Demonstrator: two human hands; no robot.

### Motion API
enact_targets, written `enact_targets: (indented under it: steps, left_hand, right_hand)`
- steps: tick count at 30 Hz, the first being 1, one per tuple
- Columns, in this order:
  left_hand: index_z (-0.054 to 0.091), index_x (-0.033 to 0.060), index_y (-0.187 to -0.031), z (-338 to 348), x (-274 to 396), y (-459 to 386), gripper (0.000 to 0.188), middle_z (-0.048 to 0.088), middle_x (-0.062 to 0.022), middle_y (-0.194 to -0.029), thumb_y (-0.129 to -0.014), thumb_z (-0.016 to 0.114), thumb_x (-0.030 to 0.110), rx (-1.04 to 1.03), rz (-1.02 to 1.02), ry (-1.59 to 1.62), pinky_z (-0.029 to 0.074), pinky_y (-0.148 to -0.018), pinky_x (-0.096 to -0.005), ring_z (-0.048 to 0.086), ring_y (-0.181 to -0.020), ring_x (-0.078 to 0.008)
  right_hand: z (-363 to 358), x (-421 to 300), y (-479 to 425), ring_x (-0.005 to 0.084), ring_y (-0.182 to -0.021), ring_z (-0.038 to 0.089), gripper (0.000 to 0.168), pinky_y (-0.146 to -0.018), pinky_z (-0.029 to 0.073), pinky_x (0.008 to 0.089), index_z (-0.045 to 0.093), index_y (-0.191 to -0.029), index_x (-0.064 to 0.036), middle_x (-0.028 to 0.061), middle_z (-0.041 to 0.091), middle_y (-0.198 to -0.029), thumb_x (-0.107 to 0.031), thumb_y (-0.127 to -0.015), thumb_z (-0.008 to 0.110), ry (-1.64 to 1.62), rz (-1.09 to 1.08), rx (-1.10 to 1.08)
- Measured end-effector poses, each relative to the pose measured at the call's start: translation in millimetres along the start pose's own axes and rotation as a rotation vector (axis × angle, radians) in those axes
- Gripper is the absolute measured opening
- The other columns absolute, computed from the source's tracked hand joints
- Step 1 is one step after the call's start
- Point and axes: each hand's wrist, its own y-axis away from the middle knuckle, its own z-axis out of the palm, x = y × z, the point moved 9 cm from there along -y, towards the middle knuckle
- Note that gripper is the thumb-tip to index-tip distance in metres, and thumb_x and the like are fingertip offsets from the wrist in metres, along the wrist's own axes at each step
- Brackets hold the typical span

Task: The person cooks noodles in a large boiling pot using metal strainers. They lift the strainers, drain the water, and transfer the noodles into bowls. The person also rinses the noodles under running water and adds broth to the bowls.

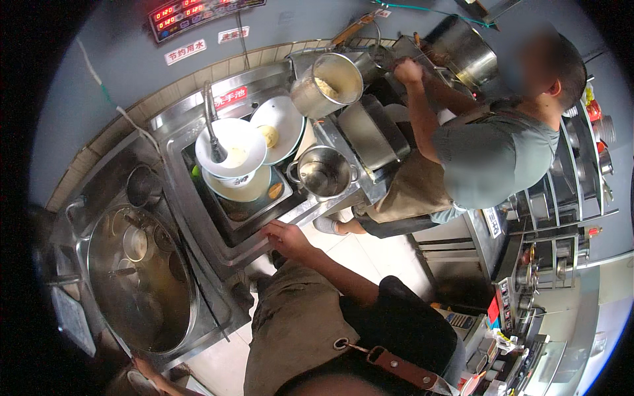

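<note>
My right hand (290, 240), fingers curled, is at the front rim of the steel sink (233, 252); whether it grips the rim is unclear. White bowls (230, 143) are stacked in the sink beneath a flexible faucet (216, 148). Beside them a wide bowl (280, 119) is tilted, with a small yellowish round thing (268, 136) inside. A two-handled steel pot (324, 171) stands at the sink's right. At the lower left, my left hand (146, 369) is near the front edge of the cooker, partly in shadow; its fingers are hard to make out.
A large round vat (190, 317) with several strainers in dark liquid lies left. A perforated basket (327, 81) holds pale food. On the right, a co-worker (495, 148) in an apron reaches toward the back counter. Steel shelves (564, 173) line the right side.
</note>
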Motion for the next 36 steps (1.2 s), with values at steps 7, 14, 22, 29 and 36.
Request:
enact_targets:
  steps: [7, 14, 22, 29, 36]
  left_hand:
    - [0.05, 0.0032, -0.117, 61, -23, 42, 0.036, 0.058, -0.0152, -0.104, -0.087, 0.045, 0.024, -0.191, -0.251, 0.541, 0.043, -0.083, -0.0394, 0.055, -0.095, -0.0307]
    - [0.045, 0.0043, -0.124, -71, 1, 6, 0.044, 0.055, -0.0196, -0.112, -0.087, 0.044, 0.028, -0.024, -0.236, 0.864, 0.043, -0.084, -0.0443, 0.054, -0.099, -0.0374]
    - [0.055, 0.0051, -0.096, -46, -6, 17, 0.032, 0.061, -0.0218, -0.092, -0.085, 0.046, 0.034, -0.131, -0.43, 0.679, 0.047, -0.075, -0.0476, 0.057, -0.088, -0.041]
    - [0.062, 0.0125, -0.089, -50, 42, 5, 0.029, 0.064, -0.0174, -0.089, -0.086, 0.044, 0.036, -0.324, -0.358, 0.519, 0.05, -0.073, -0.0427, 0.062, -0.088, -0.0336]
    - [0.059, 0.0138, -0.093, 7, 32, -12, 0.023, 0.065, -0.0107, -0.083, -0.088, 0.044, 0.031, -0.323, -0.343, 0.348, 0.05, -0.055, -0.0376, 0.064, -0.068, -0.0243]
  right_hand:
    - [54, 3, 4, 0.0293, -0.078, 0.059, 0.023, -0.065, 0.048, 0.0351, 0.057, -0.098, -0.003, 0.0127, 0.057, -0.088, -0.003, -0.075, 0.057, -0.028, 0.136, -0.206]
    - [54, 16, 40, 0.0146, -0.074, 0.06, 0.015, -0.066, 0.048, 0.0248, 0.062, -0.091, -0.003, 0.0065, 0.063, -0.086, 0.002, -0.077, 0.058, -0.088, 0.22, -0.105]
    - [95, -33, 38, 0.0166, -0.069, 0.059, 0.01, -0.063, 0.047, 0.0276, 0.061, -0.088, -0.002, 0.0094, 0.062, -0.08, 0.001, -0.079, 0.057, -0.043, 0.145, -0.34]
    - [112, -43, 45, 0.0165, -0.069, 0.06, 0.011, -0.061, 0.047, 0.027, 0.061, -0.088, -0.002, 0.0091, 0.063, -0.081, 0.001, -0.078, 0.057, -0.021, 0.141, -0.398]
    - [132, -40, 52, 0.0283, -0.083, 0.059, 0.022, -0.074, 0.047, 0.0348, 0.063, -0.091, -0.006, 0.012, 0.063, -0.087, -0.009, -0.07, 0.061, 0.078, 0.072, -0.528]
